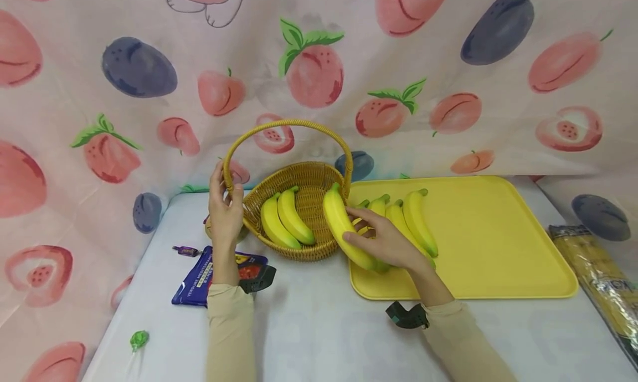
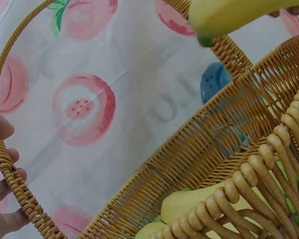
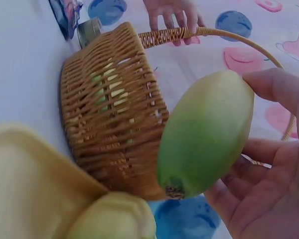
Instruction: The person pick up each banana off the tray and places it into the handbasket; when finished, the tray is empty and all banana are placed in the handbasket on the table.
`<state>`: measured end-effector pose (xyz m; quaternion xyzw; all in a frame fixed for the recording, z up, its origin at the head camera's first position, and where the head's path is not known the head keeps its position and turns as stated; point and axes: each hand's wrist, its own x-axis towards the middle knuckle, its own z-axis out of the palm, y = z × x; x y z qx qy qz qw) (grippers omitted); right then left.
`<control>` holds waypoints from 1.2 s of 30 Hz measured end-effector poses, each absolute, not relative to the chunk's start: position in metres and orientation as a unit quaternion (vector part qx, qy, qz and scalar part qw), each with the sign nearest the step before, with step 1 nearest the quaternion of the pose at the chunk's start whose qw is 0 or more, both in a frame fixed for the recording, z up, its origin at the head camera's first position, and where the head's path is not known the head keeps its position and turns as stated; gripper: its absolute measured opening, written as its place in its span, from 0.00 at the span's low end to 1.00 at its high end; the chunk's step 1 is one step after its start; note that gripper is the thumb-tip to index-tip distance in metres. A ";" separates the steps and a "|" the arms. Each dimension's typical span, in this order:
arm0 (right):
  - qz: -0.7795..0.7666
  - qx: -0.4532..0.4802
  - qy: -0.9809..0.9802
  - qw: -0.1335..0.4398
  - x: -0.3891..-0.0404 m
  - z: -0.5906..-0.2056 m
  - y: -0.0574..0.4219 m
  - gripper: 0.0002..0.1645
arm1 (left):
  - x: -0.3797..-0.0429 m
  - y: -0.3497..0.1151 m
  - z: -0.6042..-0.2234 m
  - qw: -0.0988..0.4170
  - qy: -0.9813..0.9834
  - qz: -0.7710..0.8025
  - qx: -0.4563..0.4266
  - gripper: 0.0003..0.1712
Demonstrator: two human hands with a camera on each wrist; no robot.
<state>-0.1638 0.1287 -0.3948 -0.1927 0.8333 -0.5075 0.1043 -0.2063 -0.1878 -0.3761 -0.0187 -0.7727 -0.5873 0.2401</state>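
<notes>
My left hand point(image 1: 225, 213) grips the left side of the tall handle of a wicker basket point(image 1: 309, 254); fingers and thumb lie about it in the left wrist view. Two bananas point(image 1: 295, 218) lie side by side inside the basket. Pinched between the thumb and fingers of my right hand point(image 1: 386, 239) is another banana point(image 1: 340, 222), tilted, its stem over the basket's right part. Its lower end hangs over the left edge of a yellow tray point(image 1: 488, 238). Several more bananas point(image 1: 418, 221) lie on the tray's left part, some hidden by the right hand.
A blue packet point(image 1: 191, 282) lies under the left forearm, with a purple-wrapped candy point(image 1: 186, 251) beside it. A round container point(image 3: 89, 31) stands behind the left hand. A green lollipop point(image 1: 138, 339) lies front left; a clear-and-yellow packet point(image 1: 593, 271) lies right of the tray. Fruit-printed cloth hangs behind.
</notes>
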 end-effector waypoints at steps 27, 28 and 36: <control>-0.377 -0.153 0.897 0.174 -0.257 -0.370 0.052 0.38 | -0.195 -0.180 -0.356 0.223 -0.777 -0.588 -0.032 0.33; -0.367 -0.153 0.900 0.177 -0.259 -0.370 0.050 0.37 | -0.198 -0.182 -0.360 0.223 -0.778 -0.586 -0.031 0.33; -0.306 -0.160 0.918 0.197 -0.271 -0.370 0.033 0.19 | -0.191 -0.181 -0.353 0.213 -0.799 -0.561 -0.027 0.35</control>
